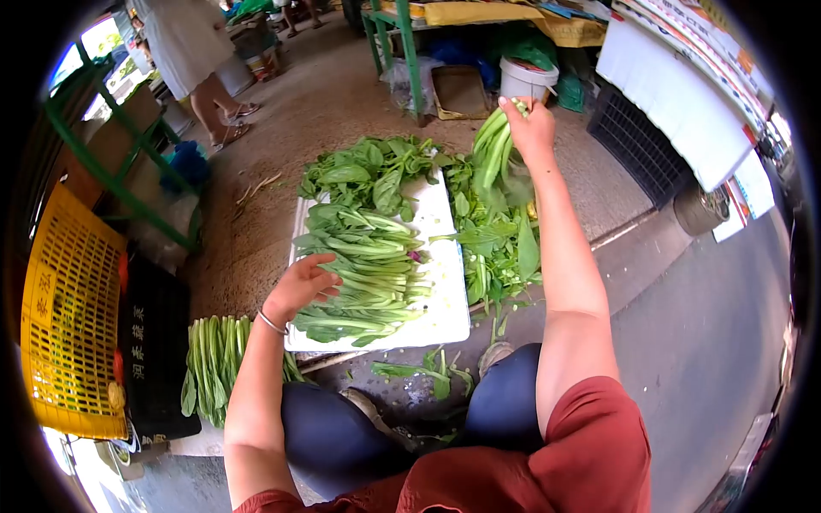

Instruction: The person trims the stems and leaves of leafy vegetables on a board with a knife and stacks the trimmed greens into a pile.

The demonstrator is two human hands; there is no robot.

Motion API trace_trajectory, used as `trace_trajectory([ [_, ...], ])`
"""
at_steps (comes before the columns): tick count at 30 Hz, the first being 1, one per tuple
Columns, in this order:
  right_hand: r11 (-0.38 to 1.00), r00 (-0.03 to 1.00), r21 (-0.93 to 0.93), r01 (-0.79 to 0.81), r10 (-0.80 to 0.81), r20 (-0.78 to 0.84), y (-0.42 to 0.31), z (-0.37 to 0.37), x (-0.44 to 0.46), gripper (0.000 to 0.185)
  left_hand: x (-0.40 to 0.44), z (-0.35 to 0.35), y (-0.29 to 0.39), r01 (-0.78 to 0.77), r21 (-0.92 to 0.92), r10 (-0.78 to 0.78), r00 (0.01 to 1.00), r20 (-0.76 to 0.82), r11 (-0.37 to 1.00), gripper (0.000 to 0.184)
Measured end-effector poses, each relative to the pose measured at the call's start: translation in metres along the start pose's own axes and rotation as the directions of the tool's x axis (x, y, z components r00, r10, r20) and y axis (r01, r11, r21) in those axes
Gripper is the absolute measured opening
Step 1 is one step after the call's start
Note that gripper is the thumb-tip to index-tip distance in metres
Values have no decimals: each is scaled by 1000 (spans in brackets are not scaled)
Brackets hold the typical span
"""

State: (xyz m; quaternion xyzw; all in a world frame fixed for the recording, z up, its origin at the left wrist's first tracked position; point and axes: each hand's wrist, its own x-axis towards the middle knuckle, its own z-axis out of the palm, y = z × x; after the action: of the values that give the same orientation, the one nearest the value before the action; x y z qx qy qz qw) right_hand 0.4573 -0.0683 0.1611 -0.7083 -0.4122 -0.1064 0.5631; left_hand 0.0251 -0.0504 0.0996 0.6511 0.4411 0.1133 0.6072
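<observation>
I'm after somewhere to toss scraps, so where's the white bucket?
In the head view, the white bucket stands near the top, right of centre, just beyond the right hand and the bunch of leafy greens it holds.

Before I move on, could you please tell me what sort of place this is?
Probably a vegetable market or produce stall, judging by the leafy greens on the white board, the yellow plastic crate and the green-framed table.

The head-worn camera looks forward and steeply down.
</observation>
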Motion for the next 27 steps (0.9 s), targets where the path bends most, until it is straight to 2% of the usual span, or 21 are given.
trace_trajectory([
  [1, 1000, 1000, -7, -12, 12, -2, 7, -2, 2, 42, 2, 3, 2, 6, 26, -6, 1000, 1, 1000, 48],
  [3, 893, 988, 424, -153, 140, 60, 14, -5, 5, 40, 8, 7, -1, 4, 27, -4, 1000, 19, 1000, 48],
  [4, 893, 988, 424, -152, 141, 58, 15, -7, 1, 40, 11, 8, -1, -9, 23, 8, 1000, 28, 1000, 48],
  [5, 995, 999, 92, -30, 33, -28, 16, -8, -5, 39, 14, 10, 1, -13, 22, 12, 1000, 29, 1000, 48],
  [6, 963, 992, -258, 81, -103, -73, 14, -9, -7, 39, 17, 14, 5, -23, 51, 22, 999, 31, 998, 47],
  [7, 909, 985, -400, 118, -159, -70, 11, -5, -8, 37, 19, 18, 7, -28, 79, 25, 999, 30, 996, 46],
  [8, 910, 985, -395, 127, -164, -61, 9, -4, -8, 37, 23, 20, 6, -24, 72, 22, 1000, 20, 997, 46],
  [9, 987, 994, -117, 111, -110, 16, -6, -7, -11, 37, 31, 23, 4, -122, 130, 125, 992, -10, 984, 47],
  [10, 984, 991, 167, 55, -74, 112, -17, -7, -13, 38, 33, 28, 9, -210, 190, 221, 975, -37, 959, 49],
  [12, 946, 977, 322, 36, -102, 188, -42, -2, -19, 34, 31, 51, 28, -372, 338, 473, 829, -298, 865, 58],
  [14, 915, 950, 398, 57, -173, 262, -71, 5, -36, 32, 15, 71, 61, -412, 642, 720, 607, -336, 646, 82],
  [15, 879, 928, 477, 5, -182, 326, -77, 14, -43, 30, 11, 79, 71, -412, 716, 790, 523, -320, 564, 92],
  [16, 808, 897, 572, -143, -138, 419, -87, 21, -54, 26, 7, 86, 77, -386, 787, 845, 443, -299, 481, 103],
  [18, 658, 821, 647, -384, -76, 565, -111, 28, -73, 21, -4, 99, 87, -186, 869, 834, 428, -349, 459, 111],
  [20, 574, 785, 647, -501, -14, 620, -128, 35, -85, 19, -6, 100, 86, -134, 818, 781, 415, -467, 560, 98],
  [21, 542, 752, 647, -536, -42, 658, -126, 42, -85, 22, -14, 91, 89, -195, 736, 685, 571, -452, 649, 88],
  [22, 526, 740, 614, -588, 44, 671, -131, 45, -89, 26, -19, 80, 92, -254, 631, 587, 704, -399, 733, 80],
  [24, 547, 672, 537, -642, 63, 738, -141, 45, -99, 36, -20, 70, 82, -373, 553, 642, 624, -445, 745, 69],
  [25, 550, 663, 535, -641, 47, 747, -145, 46, -101, 36, -22, 64, 77, -379, 552, 650, 608, -457, 743, 62],
  [26, 518, 598, 513, -684, -5, 801, -147, 45, -104, 43, -23, 55, 73, -374, 549, 645, 603, -468, 748, 62],
  [27, 483, 528, 486, -729, -55, 847, -146, 46, -107, 50, -33, 43, 73, -249, 602, 585, 667, -461, 759, 61],
])
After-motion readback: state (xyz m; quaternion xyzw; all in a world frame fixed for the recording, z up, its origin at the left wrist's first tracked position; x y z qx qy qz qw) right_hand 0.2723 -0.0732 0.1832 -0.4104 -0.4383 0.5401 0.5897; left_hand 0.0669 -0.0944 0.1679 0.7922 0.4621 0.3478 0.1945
